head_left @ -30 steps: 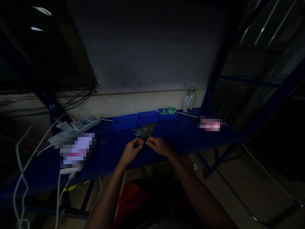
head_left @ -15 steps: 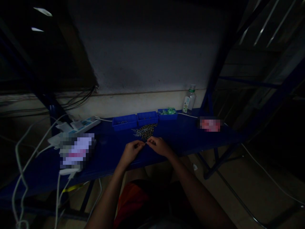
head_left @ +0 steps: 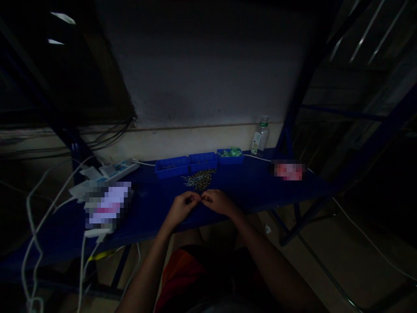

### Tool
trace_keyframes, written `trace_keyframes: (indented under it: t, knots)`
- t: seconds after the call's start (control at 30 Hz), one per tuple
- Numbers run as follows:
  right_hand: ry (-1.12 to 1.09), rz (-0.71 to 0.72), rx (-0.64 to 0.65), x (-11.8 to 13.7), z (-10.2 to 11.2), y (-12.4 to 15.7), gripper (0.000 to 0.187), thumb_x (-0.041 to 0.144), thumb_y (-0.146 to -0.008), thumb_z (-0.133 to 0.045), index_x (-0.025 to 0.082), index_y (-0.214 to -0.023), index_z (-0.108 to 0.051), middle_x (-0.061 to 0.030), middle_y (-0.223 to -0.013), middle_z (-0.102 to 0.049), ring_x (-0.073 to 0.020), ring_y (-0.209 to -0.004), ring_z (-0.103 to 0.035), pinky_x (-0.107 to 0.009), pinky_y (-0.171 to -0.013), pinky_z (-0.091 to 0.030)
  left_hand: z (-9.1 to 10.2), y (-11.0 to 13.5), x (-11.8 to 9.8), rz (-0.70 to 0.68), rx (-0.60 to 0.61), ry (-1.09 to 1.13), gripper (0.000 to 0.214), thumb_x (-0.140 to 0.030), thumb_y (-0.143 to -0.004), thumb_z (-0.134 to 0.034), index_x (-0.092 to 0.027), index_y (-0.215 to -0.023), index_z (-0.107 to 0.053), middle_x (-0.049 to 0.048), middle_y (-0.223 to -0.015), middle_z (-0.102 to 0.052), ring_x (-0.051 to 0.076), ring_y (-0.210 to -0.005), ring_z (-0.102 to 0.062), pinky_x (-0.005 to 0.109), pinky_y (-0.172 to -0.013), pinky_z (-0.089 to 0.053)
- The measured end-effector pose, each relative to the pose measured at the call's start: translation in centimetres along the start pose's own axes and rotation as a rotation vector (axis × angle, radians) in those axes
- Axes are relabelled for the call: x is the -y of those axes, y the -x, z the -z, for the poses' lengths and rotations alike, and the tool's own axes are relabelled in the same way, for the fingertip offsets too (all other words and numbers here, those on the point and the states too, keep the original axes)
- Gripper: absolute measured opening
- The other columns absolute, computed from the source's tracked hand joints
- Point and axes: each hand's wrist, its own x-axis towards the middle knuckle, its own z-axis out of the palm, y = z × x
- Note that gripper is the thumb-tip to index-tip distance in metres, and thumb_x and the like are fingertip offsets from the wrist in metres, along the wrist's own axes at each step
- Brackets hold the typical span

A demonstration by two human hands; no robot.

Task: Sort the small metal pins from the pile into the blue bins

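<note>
My left hand [head_left: 186, 206] and my right hand [head_left: 216, 201] meet at their fingertips over the front part of the blue table [head_left: 146, 208]. Both are closed in a pinch. Whatever lies between the fingers is too small and dark to make out. Just beyond them is a pile of small metal parts [head_left: 200, 178]: thin silvery pins on its left side, rounder brass-coloured pieces on its right.
Behind the pile stand a blue bin [head_left: 172, 167] and a second blue bin [head_left: 202, 161], each with a few small parts, and a third bin [head_left: 230, 156] with green plastic. A bottle [head_left: 260, 137] stands back right. A power strip [head_left: 114, 171] and cables lie left.
The fingertips have drawn closer together, and the thin light piece seen between them before is now hidden. The whole view has shifted slightly.
</note>
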Motion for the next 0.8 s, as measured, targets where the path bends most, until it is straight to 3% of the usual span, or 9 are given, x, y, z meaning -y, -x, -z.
trace_keyframes:
  t: [0.17, 0.4, 0.57, 0.8]
  knots:
    - [0.001, 0.015, 0.002, -0.29, -0.10, -0.02, 0.011, 0.026, -0.081, -0.055, 0.019, -0.079, -0.063, -0.0003, -0.071, -0.058, -0.0094, -0.064, -0.051, -0.020, -0.059, -0.033, -0.15, -0.16, 0.05, -0.015, 0.032, -0.018, 0.023, -0.035, -0.077, -0.053, -0.016, -0.084, -0.064, 0.0057, -0.084, -0.065, 0.018, -0.077, -0.058, 0.028, -0.072, -0.044]
    - [-0.115, -0.064, -0.037, 0.15, 0.03, 0.10, 0.015, 0.031, -0.083, -0.054, 0.021, -0.090, -0.062, 0.0005, -0.076, -0.063, -0.0103, -0.067, -0.056, -0.020, -0.061, -0.037, -0.11, -0.20, 0.08, 0.032, -0.079, -0.003, 0.023, -0.035, -0.081, -0.047, -0.016, -0.088, -0.058, 0.0037, -0.085, -0.064, 0.017, -0.081, -0.059, 0.027, -0.075, -0.044]
    - [-0.157, -0.094, -0.060, 0.59, 0.56, 0.18, 0.019, 0.032, -0.086, -0.048, 0.020, -0.095, -0.060, 0.0001, -0.077, -0.064, -0.0110, -0.068, -0.058, -0.019, -0.061, -0.038, -0.10, -0.22, 0.19, 0.032, -0.019, -0.029, 0.027, -0.038, -0.080, -0.049, -0.017, -0.089, -0.064, 0.0041, -0.084, -0.066, 0.017, -0.077, -0.060, 0.026, -0.071, -0.044]
    - [-0.119, -0.064, -0.037, 0.58, 0.57, 0.16, 0.013, 0.026, -0.085, -0.048, 0.020, -0.087, -0.060, 0.0000, -0.079, -0.065, -0.0115, -0.070, -0.058, -0.020, -0.063, -0.038, -0.07, -0.31, 0.53, 0.018, -0.003, -0.094, 0.030, -0.040, -0.079, -0.051, -0.018, -0.087, -0.068, 0.0054, -0.084, -0.067, 0.017, -0.075, -0.060, 0.026, -0.070, -0.044]
